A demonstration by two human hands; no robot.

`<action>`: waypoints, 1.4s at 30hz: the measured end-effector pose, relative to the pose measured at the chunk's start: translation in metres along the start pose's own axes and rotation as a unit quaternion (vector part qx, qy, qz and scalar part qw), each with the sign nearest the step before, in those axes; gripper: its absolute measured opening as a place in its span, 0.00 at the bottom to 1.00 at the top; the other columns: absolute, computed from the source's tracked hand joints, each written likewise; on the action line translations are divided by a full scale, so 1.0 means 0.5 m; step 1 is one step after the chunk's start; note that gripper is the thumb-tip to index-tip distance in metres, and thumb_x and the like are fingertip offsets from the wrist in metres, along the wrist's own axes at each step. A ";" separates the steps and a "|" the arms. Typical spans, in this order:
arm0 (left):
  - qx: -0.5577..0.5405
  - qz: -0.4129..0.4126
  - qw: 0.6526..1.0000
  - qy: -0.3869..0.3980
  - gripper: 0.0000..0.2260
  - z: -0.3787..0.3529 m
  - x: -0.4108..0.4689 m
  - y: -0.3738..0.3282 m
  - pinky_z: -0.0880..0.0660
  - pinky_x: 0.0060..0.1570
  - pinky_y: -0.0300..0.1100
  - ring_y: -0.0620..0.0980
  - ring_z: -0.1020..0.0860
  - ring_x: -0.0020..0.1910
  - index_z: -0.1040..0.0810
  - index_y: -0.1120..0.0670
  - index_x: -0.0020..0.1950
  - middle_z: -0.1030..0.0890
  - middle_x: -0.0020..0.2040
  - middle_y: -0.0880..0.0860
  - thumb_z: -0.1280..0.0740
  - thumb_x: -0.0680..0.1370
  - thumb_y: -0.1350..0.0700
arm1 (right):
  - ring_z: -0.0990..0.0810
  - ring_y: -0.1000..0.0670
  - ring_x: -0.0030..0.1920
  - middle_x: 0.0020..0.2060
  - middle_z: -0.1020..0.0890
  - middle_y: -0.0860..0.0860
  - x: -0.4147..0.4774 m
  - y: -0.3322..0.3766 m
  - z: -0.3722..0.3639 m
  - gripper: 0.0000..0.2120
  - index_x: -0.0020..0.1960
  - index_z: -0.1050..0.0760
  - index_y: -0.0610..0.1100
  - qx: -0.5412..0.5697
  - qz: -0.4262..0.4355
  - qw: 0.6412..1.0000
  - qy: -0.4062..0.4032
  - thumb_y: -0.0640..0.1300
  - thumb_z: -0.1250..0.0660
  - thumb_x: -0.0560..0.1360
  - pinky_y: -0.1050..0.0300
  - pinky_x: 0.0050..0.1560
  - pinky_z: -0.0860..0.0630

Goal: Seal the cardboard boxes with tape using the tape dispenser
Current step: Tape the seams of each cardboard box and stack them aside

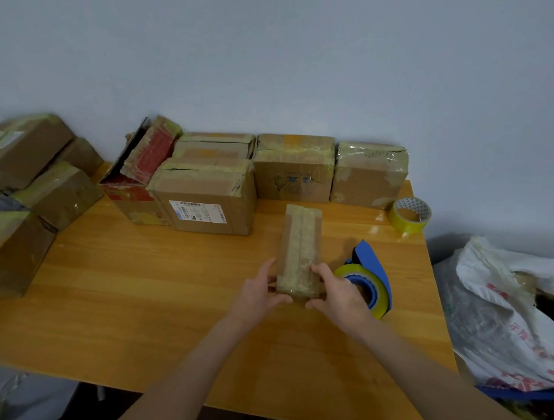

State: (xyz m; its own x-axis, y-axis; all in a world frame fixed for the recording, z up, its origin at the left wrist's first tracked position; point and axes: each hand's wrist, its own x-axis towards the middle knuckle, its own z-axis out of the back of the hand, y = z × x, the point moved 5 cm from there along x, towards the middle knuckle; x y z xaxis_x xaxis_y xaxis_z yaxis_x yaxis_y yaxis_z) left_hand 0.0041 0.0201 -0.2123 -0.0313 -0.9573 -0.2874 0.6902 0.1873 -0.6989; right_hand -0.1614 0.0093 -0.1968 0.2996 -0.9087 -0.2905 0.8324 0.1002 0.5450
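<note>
A narrow box (299,243) lies lengthwise near the middle of the desk (135,282), its taped top up. The left hand (261,293) and right hand (338,294) each curl round a near corner of it, thumbs against the near end, probably to square it up or turn it for taping. The tape dispenser (374,274) stands just right of the box, touching or nearly touching the right hand, handy for the next strip. A spare roll (410,216) waits by the far right corner. Taped boxes (292,172) line the far edge, seemingly parked out of the working space. More boxes (28,178) are heaped past the left edge.
</note>
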 end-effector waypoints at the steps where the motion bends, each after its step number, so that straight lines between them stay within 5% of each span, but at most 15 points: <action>1: -0.004 -0.009 1.000 0.007 0.40 0.001 0.000 -0.009 0.27 0.58 0.38 0.48 0.22 0.60 0.44 0.53 0.78 0.23 0.65 0.52 0.26 0.72 0.51 | 0.19 0.47 0.51 0.56 0.19 0.46 0.000 0.000 0.004 0.34 0.72 0.41 0.49 0.000 0.001 1.000 0.002 0.51 0.27 0.72 0.56 0.45 0.23; 6: 0.048 -0.033 0.998 0.004 0.35 0.006 0.004 -0.022 0.32 0.44 0.30 0.53 0.21 0.55 0.43 0.56 0.77 0.20 0.60 0.56 0.30 0.76 0.49 | 0.20 0.46 0.44 0.50 0.19 0.45 0.009 0.014 0.002 0.29 0.69 0.41 0.47 -0.033 0.015 0.999 0.004 0.49 0.29 0.75 0.57 0.36 0.28; 10: 0.077 -0.021 0.996 0.036 0.33 0.008 0.009 -0.010 0.28 0.50 0.36 0.53 0.20 0.55 0.42 0.55 0.77 0.20 0.61 0.55 0.30 0.77 0.52 | 0.19 0.44 0.45 0.50 0.18 0.44 0.012 0.010 -0.004 0.29 0.68 0.41 0.48 -0.023 0.010 0.999 0.025 0.45 0.28 0.74 0.51 0.43 0.22; 15: 0.116 -0.023 0.993 0.028 0.17 0.009 0.004 -0.005 0.24 0.48 0.39 0.53 0.20 0.50 0.29 0.59 0.66 0.18 0.54 0.58 0.34 0.78 0.60 | 0.19 0.45 0.44 0.49 0.18 0.44 0.013 0.009 -0.003 0.28 0.67 0.41 0.47 -0.027 0.008 0.999 0.026 0.42 0.29 0.75 0.52 0.42 0.22; 19: 0.090 -0.019 0.994 0.065 0.31 0.002 -0.003 -0.006 0.25 0.60 0.47 0.51 0.23 0.61 0.39 0.51 0.76 0.22 0.64 0.51 0.29 0.76 0.55 | 0.20 0.45 0.43 0.48 0.19 0.44 0.014 0.007 0.001 0.27 0.66 0.42 0.47 -0.029 0.000 0.999 0.031 0.42 0.29 0.75 0.49 0.43 0.21; 21: 0.026 -0.012 0.996 0.087 0.36 -0.009 -0.014 -0.014 0.26 0.62 0.46 0.49 0.25 0.63 0.45 0.50 0.78 0.25 0.67 0.48 0.29 0.75 0.48 | 0.19 0.45 0.43 0.48 0.19 0.44 0.006 0.001 -0.003 0.29 0.70 0.44 0.48 -0.035 -0.002 0.999 0.017 0.43 0.30 0.76 0.52 0.40 0.22; 24: 0.009 0.000 1.000 0.020 0.25 -0.002 -0.015 -0.019 0.24 0.54 0.41 0.49 0.22 0.59 0.37 0.53 0.74 0.23 0.65 0.51 0.37 0.80 0.47 | 0.19 0.48 0.42 0.49 0.19 0.48 -0.003 0.006 -0.010 0.31 0.71 0.45 0.49 -0.028 -0.013 1.000 -0.007 0.51 0.30 0.76 0.52 0.38 0.21; 27: 0.033 -0.020 0.998 0.047 0.22 0.004 -0.001 -0.019 0.26 0.55 0.40 0.50 0.23 0.60 0.36 0.55 0.73 0.24 0.66 0.52 0.40 0.82 0.48 | 0.20 0.52 0.44 0.51 0.21 0.54 0.002 -0.006 0.014 0.30 0.66 0.39 0.53 0.002 -0.049 0.999 -0.023 0.62 0.30 0.71 0.56 0.37 0.23; 31: -0.042 -0.011 0.999 0.025 0.26 0.031 0.022 -0.011 0.29 0.65 0.48 0.51 0.28 0.66 0.42 0.54 0.77 0.31 0.72 0.53 0.39 0.81 0.49 | 0.22 0.52 0.51 0.54 0.23 0.54 -0.004 -0.032 0.049 0.34 0.66 0.32 0.48 0.110 -0.129 0.979 -0.116 0.67 0.32 0.69 0.55 0.48 0.24; 35: -0.196 0.054 0.978 -0.047 0.29 0.057 0.032 -0.022 0.31 0.65 0.46 0.53 0.32 0.70 0.45 0.54 0.78 0.36 0.75 0.55 0.37 0.81 0.52 | 0.28 0.48 0.66 0.67 0.28 0.48 -0.006 -0.014 0.023 0.40 0.75 0.39 0.45 0.243 -0.171 0.947 -0.123 0.60 0.28 0.71 0.55 0.58 0.30; 42: -0.203 0.105 0.973 0.030 0.28 0.036 0.003 -0.046 0.33 0.67 0.47 0.53 0.33 0.71 0.43 0.56 0.77 0.35 0.74 0.55 0.36 0.80 0.52 | 0.33 0.43 0.71 0.74 0.36 0.45 -0.003 0.022 -0.029 0.45 0.78 0.47 0.44 0.360 -0.212 0.905 -0.084 0.58 0.28 0.72 0.44 0.67 0.30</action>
State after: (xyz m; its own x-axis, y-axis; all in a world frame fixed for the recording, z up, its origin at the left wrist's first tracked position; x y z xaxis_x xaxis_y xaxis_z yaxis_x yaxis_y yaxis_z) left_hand 0.0013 0.0105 -0.1847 0.0299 -0.8760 -0.4814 0.3437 0.4612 -0.8180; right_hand -0.1461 0.0178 -0.2015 -0.1007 -0.8589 -0.5022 0.3183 -0.5060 0.8016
